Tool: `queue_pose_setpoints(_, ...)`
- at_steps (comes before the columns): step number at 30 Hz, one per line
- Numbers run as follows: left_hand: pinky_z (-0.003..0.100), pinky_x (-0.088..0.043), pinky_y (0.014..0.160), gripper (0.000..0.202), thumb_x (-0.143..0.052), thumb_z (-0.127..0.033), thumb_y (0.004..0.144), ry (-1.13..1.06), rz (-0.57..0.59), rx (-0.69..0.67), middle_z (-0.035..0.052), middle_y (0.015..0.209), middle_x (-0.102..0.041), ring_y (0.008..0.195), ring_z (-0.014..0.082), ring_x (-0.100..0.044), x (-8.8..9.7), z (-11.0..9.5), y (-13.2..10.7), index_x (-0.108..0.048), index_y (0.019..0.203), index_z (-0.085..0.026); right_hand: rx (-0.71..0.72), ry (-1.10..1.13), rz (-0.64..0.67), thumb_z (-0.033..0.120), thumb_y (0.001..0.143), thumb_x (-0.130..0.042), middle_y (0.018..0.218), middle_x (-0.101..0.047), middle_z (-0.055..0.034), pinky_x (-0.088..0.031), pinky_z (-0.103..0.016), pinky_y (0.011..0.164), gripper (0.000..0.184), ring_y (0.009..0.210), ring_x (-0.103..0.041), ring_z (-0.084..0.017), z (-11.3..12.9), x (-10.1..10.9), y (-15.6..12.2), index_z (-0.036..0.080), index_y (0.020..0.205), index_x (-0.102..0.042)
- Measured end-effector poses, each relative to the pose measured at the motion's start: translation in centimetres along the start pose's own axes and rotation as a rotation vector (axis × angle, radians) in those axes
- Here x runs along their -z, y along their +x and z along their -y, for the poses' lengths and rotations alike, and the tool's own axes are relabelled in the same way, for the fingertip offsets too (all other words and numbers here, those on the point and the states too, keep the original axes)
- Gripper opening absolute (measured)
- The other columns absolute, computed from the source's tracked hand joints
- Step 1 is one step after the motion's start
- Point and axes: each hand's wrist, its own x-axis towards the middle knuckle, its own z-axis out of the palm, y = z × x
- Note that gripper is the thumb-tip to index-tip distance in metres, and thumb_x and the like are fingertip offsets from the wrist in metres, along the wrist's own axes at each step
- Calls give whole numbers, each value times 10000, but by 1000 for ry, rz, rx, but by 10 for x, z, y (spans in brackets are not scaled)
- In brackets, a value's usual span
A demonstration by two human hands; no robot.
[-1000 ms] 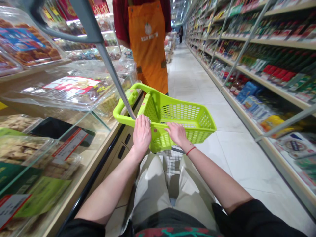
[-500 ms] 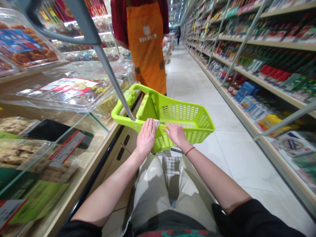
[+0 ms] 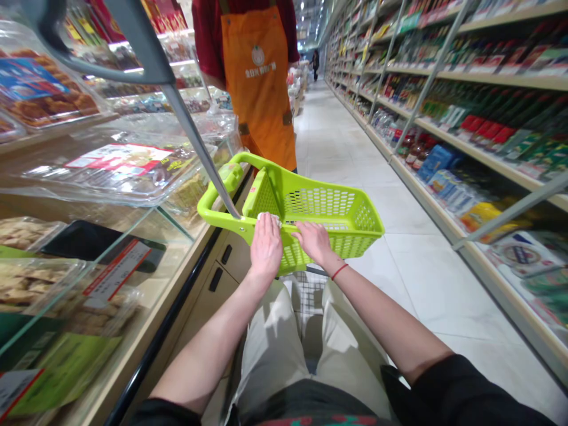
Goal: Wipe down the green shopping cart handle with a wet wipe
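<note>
A lime-green plastic shopping basket sits in front of me, over my lap. My left hand lies on its near rim with the fingers together, pressing a small white cloth against the plastic. My right hand is just to its right, fingers curled on the same rim; a red string circles that wrist. The basket's looped handle points left toward the display case.
A glass display case with packed baked goods runs along my left. A person in an orange apron stands just beyond the basket. Stocked shelves line the right side of the tiled aisle.
My left hand has slid right along the rim with the cloth, ending close beside my right hand. The right hand has stayed put.
</note>
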Motion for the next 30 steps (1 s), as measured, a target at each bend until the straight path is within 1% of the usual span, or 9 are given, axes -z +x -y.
queue_pose_setpoints(4, 460, -281, 1219, 497, -313, -52, 946, -60, 17, -80, 281, 1507, -393, 1473, 298, -273, -17, -24, 1, -417, 1416, 69, -5, -11, 0, 307, 981, -481, 1037, -704, -89, -362, -332, 806, 252, 953, -607, -241, 0, 2, 0, 200, 1154, -630)
queue_pose_setpoints(7, 463, -293, 1214, 507, -305, -54, 945, -68, 19, -116, 264, 1516, -391, 1478, 286, -265, -22, -26, -1, -408, 1431, 47, 21, -11, 23, 296, 981, -476, 1053, -698, -98, -372, -333, 819, 279, 967, -605, -242, -2, 3, -1, 189, 1200, -614)
queue_pose_setpoints(9, 450, -298, 1212, 517, -312, -46, 937, -55, 32, -138, 244, 1525, -390, 1475, 278, -280, -19, -18, -2, -407, 1439, 27, 58, -2, 38, 331, 992, -464, 1111, -689, -114, -378, -333, 840, 350, 1007, -598, -244, -4, 5, -3, 174, 1286, -572)
queue_pose_setpoints(12, 440, -297, 1214, 529, -316, -42, 931, -23, 25, -132, 235, 1533, -385, 1475, 268, -294, -6, 5, -4, -396, 1452, 16, 57, -15, 54, 375, 1007, -434, 1167, -680, -124, -381, -337, 856, 422, 1030, -601, -247, -12, 7, -6, 173, 1366, -522)
queue_pose_setpoints(17, 457, -281, 1220, 528, -295, -38, 928, 23, -58, -43, 273, 1518, -388, 1488, 284, -262, 20, 49, -5, -401, 1437, 51, -28, -96, 103, 434, 992, -455, 1170, -690, -133, -382, -351, 858, 421, 1029, -623, -260, -43, 12, -17, 186, 1309, -578)
queue_pose_setpoints(20, 472, -279, 1220, 535, -297, -46, 926, 4, -93, -28, 268, 1515, -396, 1489, 282, -259, 24, 57, -5, -402, 1444, 34, -83, -125, 121, 473, 976, -482, 1158, -699, -132, -380, -355, 872, 421, 1061, -621, -263, -62, 13, -23, 184, 1251, -616)
queue_pose_setpoints(24, 492, -298, 1207, 538, -301, -38, 920, -6, -97, 10, 258, 1504, -421, 1485, 283, -262, 17, 42, -3, -408, 1444, 17, -129, -150, 140, 463, 970, -498, 1075, -724, -124, -381, -354, 839, 371, 1020, -638, -269, -70, 13, -26, 179, 1141, -664)
queue_pose_setpoints(27, 471, -296, 1210, 523, -305, -15, 913, 11, -49, 33, 270, 1501, -416, 1476, 297, -279, 9, 19, 1, -429, 1416, 53, -140, -152, 129, 467, 967, -501, 1068, -724, -124, -375, -354, 823, 363, 1006, -639, -270, -68, 11, -24, 184, 1126, -664)
queue_pose_setpoints(30, 449, -289, 1215, 515, -317, -3, 914, 11, 22, 1, 275, 1507, -400, 1467, 308, -295, 0, -6, 4, -427, 1411, 73, -148, -141, 123, 477, 972, -486, 1084, -720, -126, -367, -355, 822, 379, 1013, -633, -267, -67, 9, -23, 185, 1142, -656)
